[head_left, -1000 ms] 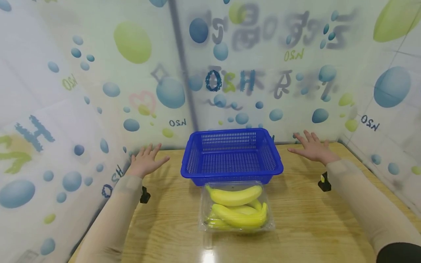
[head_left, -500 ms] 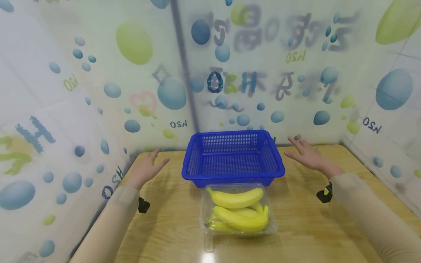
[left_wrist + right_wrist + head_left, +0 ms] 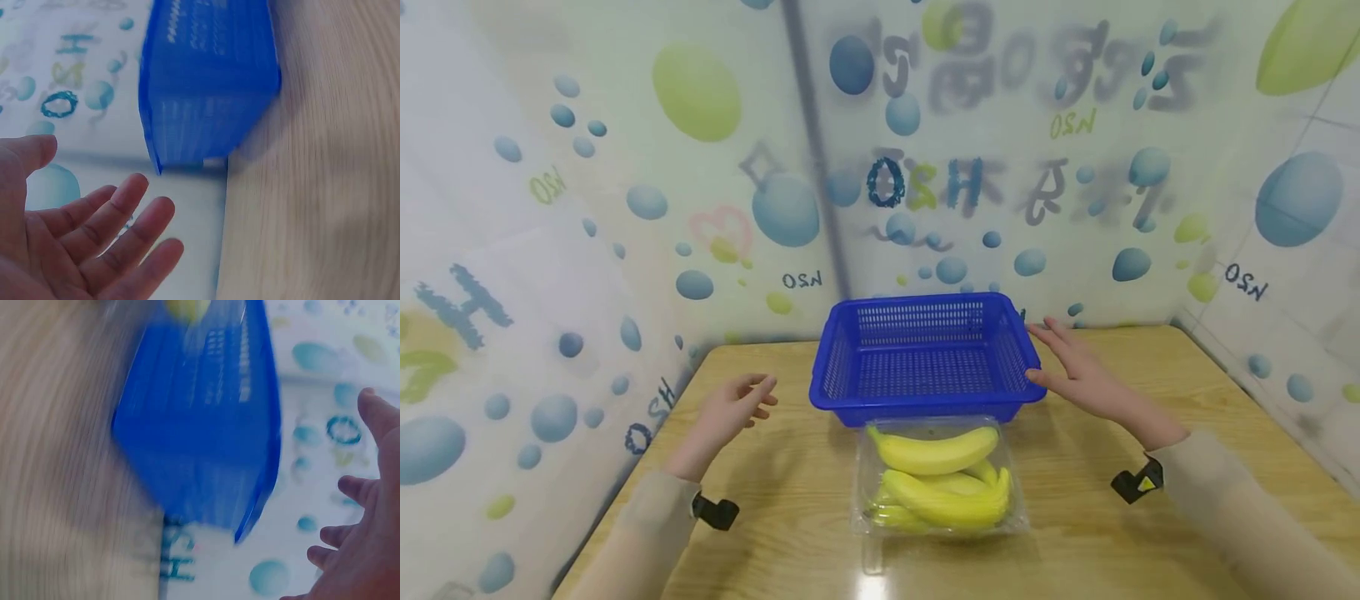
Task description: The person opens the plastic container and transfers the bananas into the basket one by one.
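Observation:
A blue plastic basket [image 3: 925, 406] with perforated sides stands near the back of the table. To its left hovers my left hand [image 3: 728, 417], fingers loosely bent and holding nothing; the left wrist view shows this hand [image 3: 94, 250] apart from the basket's end [image 3: 194, 125]. My right hand [image 3: 1086, 379] reaches in at the basket's right rim with fingers extended. A gap between that hand [image 3: 362, 544] and the basket [image 3: 200, 450] shows in the right wrist view. In front of the basket lies a clear plastic box [image 3: 1017, 518] containing several yellow bananas [image 3: 936, 450].
The wooden table [image 3: 790, 533] extends in front of and beside the basket. Patterned sheets [image 3: 745, 125] with blue and green spots form walls behind and at both sides. Each wrist carries a small black camera mount [image 3: 715, 510].
Both hands have come inward and slightly toward me, the right one closer to the basket's rim. The left fingers, spread before, are now more bent. Basket and banana box stay put.

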Available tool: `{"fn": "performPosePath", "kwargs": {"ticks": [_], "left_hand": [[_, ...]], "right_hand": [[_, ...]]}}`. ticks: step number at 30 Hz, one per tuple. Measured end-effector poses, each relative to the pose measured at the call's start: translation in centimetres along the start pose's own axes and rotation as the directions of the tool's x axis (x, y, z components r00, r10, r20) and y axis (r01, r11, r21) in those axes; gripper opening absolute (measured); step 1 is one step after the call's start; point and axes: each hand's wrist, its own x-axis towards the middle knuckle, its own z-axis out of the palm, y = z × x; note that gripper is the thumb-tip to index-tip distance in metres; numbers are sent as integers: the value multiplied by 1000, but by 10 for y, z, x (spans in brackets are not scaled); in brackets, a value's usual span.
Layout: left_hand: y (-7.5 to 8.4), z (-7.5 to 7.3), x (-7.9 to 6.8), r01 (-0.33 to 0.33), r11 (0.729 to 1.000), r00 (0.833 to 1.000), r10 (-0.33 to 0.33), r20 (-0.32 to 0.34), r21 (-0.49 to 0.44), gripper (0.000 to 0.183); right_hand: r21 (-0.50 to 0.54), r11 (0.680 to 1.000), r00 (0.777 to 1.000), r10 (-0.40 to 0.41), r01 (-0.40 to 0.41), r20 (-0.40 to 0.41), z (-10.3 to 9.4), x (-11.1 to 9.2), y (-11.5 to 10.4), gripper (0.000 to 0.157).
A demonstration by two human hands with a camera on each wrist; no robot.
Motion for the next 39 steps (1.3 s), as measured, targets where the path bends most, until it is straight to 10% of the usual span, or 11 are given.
{"fn": "performPosePath", "kwargs": {"ticks": [11,23,32,39], "left_hand": [[6,42,-27,86,935,985,-29,170,-343,54],[6,95,-35,213,774,938,9,347,-596,63],[-7,121,-38,263,602,904,120,411,-754,52],[-8,133,-42,287,571,909,90,407,-769,51]], "right_hand": [[26,985,985,-168,169,-43,27,-17,-60,72],[9,929,927,-369,370,-63,70,-29,-95,64],[113,940,941,-330,321,74,88,-30,-113,57],[8,945,936,-325,327,134,102,-31,-117,58]]}}
